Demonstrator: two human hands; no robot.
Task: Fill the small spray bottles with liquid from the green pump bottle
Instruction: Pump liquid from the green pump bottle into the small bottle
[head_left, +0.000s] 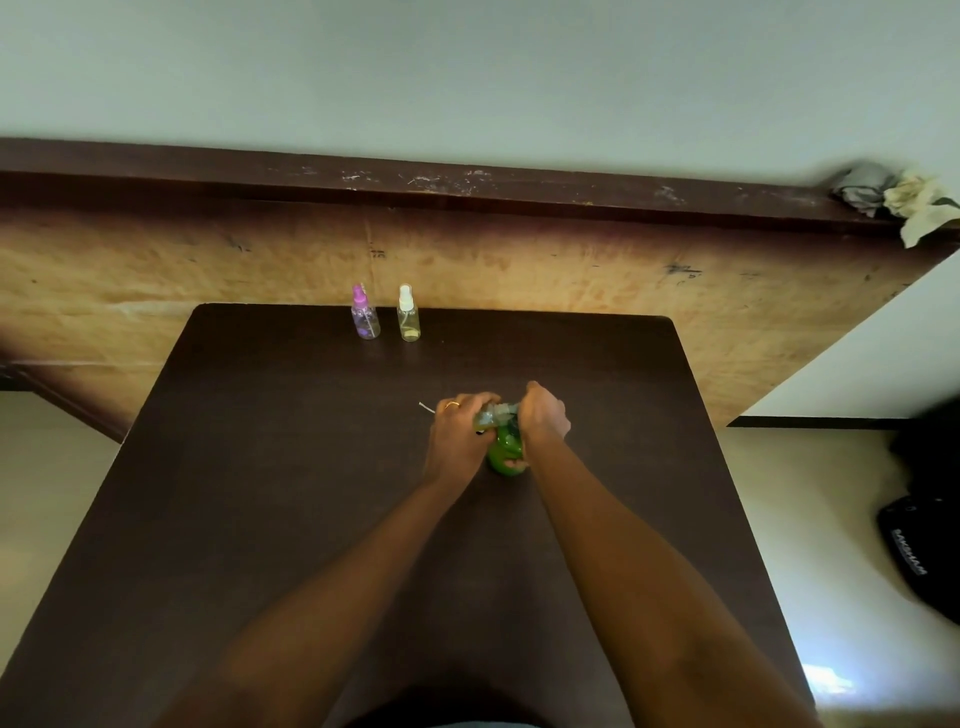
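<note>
The left hand (457, 434) holds a small clear bottle (487, 419) against the green pump bottle (503, 454), which the right hand (543, 418) grips.

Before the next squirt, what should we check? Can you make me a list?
1. Green pump bottle held steady on the table: ok, the right hand grips it.
2. Small clear bottle held by the pump: ok, the left hand holds it.
3. Its mouth lined up under the nozzle: cannot tell, the hands hide it.
4. How full it is: cannot tell.
5. Purple-capped bottle and white-capped bottle upright and out of the way: ok, both stand at the table's far edge.
</note>
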